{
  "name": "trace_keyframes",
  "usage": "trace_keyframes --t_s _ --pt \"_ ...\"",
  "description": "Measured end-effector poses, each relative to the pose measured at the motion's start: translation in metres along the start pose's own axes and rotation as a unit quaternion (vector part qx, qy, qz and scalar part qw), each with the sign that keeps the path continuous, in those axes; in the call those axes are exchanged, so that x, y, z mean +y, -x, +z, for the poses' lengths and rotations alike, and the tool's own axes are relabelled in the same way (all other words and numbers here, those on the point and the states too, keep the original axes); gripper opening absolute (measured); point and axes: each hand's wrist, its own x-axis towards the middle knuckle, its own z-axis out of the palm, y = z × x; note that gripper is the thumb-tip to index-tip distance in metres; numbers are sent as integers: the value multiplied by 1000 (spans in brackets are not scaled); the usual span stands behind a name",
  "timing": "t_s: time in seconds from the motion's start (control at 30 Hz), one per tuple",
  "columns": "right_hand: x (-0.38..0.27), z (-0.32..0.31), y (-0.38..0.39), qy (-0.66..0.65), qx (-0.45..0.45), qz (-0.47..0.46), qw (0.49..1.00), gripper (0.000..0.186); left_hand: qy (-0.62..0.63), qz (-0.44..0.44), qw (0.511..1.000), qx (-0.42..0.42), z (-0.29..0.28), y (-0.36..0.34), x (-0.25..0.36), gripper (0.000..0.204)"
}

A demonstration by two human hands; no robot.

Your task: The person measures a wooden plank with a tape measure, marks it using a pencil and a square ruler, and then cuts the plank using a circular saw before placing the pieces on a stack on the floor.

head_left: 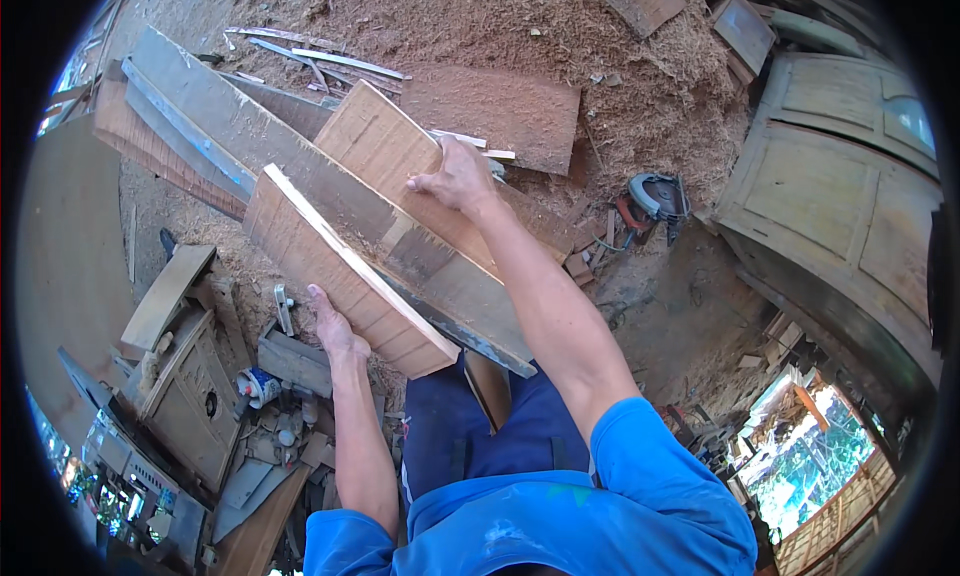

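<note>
My left hand grips the near left edge of a short wooden board, fingers under it and thumb along its side. This board is tilted, its pale cut edge facing up. My right hand is closed round the far edge of another wooden board, thumb on its face and fingers mostly hidden behind. Between the two boards runs a long workbench plank, sprinkled with sawdust, which reaches from my lap to the upper left. Whether the held boards rest on it, I cannot tell.
A circular saw lies on the ground at right. Wood shavings cover the ground ahead, with thin offcut strips and a flat panel. A wooden cabinet stands at right; a small cabinet and clutter are at left.
</note>
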Motion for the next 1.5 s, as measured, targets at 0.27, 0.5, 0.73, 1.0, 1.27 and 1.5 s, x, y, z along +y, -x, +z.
trace_keyframes --t_s 0.27,0.5,0.73,1.0,1.27,1.5 --pt "54 -89 66 -154 234 32 960 45 -61 -9 995 -74 27 10 0 89" --pt "134 -159 262 -21 338 102 935 36 -174 22 984 5 32 33 33 109" --pt "316 -62 455 -246 151 540 791 35 -184 25 980 -70 101 66 41 100" --pt "329 -197 442 173 220 377 883 59 -200 104 968 -115 169 98 -3 93" --pt "131 -170 200 -150 8 24 988 54 3 -34 979 -200 221 156 -89 59" --pt "134 -133 110 -59 85 -101 990 30 -241 230 941 -66 166 92 -52 47"
